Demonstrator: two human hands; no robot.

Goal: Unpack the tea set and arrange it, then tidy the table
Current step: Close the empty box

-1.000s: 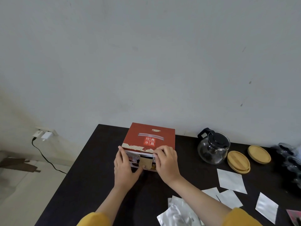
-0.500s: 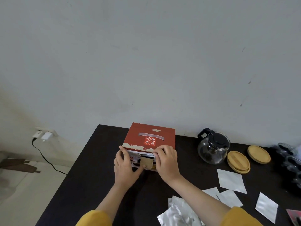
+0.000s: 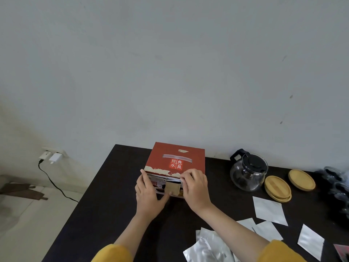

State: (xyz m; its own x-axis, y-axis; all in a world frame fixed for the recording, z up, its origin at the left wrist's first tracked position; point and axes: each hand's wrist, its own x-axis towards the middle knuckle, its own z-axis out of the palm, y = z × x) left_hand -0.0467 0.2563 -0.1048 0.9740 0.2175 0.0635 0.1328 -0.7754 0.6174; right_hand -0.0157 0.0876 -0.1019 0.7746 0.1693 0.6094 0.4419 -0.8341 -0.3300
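Note:
A red cardboard box with white characters on its lid lies flat on the dark table, near the back edge. My left hand grips the box's near left corner, thumb against a brown cardboard flap on the front face. My right hand presses its fingers on the lid's near right edge. A glass teapot with a black lid and handle stands to the right of the box.
Two round wooden coasters lie right of the teapot. Dark glass cups sit at the far right edge. Several silver foil pouches are scattered on the near right. A wall socket with a charger and cable is at left.
Both hands stay on the box's front edge; the fingers have shifted only slightly along the flap. The box has not moved.

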